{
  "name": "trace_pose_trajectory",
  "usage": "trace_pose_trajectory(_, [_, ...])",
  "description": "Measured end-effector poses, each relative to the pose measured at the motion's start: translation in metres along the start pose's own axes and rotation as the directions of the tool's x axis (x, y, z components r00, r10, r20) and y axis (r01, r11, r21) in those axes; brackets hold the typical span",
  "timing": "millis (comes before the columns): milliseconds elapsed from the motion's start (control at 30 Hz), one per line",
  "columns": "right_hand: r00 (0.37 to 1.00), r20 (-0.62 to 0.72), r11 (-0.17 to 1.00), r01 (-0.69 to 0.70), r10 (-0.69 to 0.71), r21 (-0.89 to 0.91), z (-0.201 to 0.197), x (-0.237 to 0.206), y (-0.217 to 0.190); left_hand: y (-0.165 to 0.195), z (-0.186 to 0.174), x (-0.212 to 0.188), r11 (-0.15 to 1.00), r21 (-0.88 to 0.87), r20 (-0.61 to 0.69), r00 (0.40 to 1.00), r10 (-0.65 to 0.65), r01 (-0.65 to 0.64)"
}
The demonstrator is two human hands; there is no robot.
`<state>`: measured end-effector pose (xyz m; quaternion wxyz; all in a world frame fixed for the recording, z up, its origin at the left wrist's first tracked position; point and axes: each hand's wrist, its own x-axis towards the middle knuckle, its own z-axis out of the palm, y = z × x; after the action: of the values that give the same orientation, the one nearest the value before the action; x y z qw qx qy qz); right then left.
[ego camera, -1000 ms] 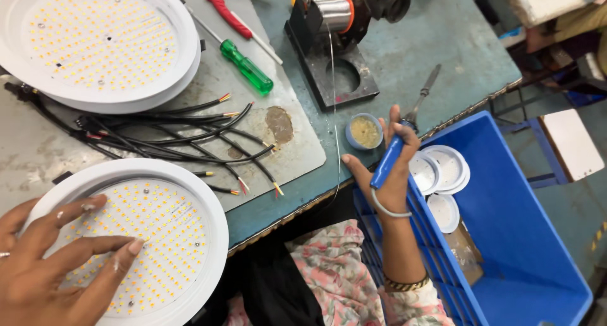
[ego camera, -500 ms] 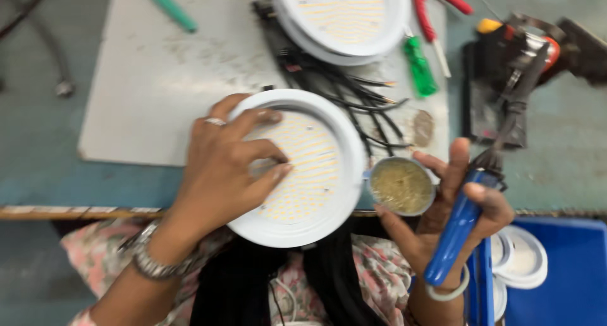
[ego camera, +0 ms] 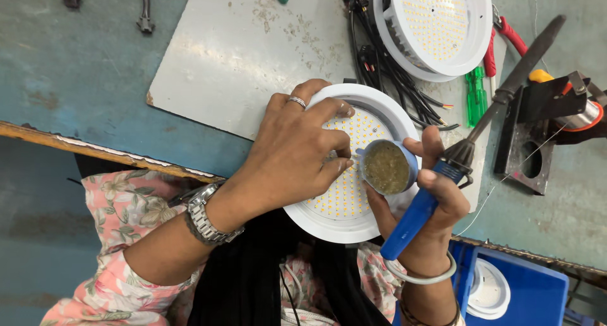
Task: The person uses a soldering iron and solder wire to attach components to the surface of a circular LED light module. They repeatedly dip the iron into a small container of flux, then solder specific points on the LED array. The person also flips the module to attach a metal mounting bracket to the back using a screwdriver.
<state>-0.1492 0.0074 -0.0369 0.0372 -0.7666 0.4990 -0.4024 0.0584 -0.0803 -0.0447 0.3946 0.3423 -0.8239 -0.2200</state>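
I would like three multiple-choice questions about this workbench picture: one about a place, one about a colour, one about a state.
1. Where does the left hand rest?
A. on the near round white LED panel
B. on the blue plastic crate
C. on the wire spool

2. What colour is the handle of the soldering iron in the right hand?
A. red
B. blue
C. yellow

3. How is the small round tin of brownish paste?
A. lidded
B. overturned
C. open, held over the panel

Answers: 1 A, the fingers spread on its dotted face; 2 B, the grip is blue; 3 C, the paste shows and right fingers pinch it.
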Motion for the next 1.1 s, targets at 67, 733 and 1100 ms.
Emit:
trace_pose_trajectory(67, [1.0,0.016,1.0,0.013,-0.013,-0.018,0.0008,0.0013,0.0007,-0.0008,0.0004,0.0002,1.0,0.017,0.002,1.0,0.002,-0.002])
trace_pose_trajectory(733, [0.999,0.052,0.997,0.0,0.004,-0.08,0.0001,-0.0043,-0.0022,-0.0001,0.0055,-0.0004,0.998,0.059,0.005,1.0,0.008,-0.008])
trace_pose_trajectory(1100, [0.998,0.059,0.995,0.009,-0.003,-0.103,0.0001,0.0,-0.0039,-0.0003,0.0057,-0.0002,0.998,0.065,0.003,1.0,0.008,-0.008])
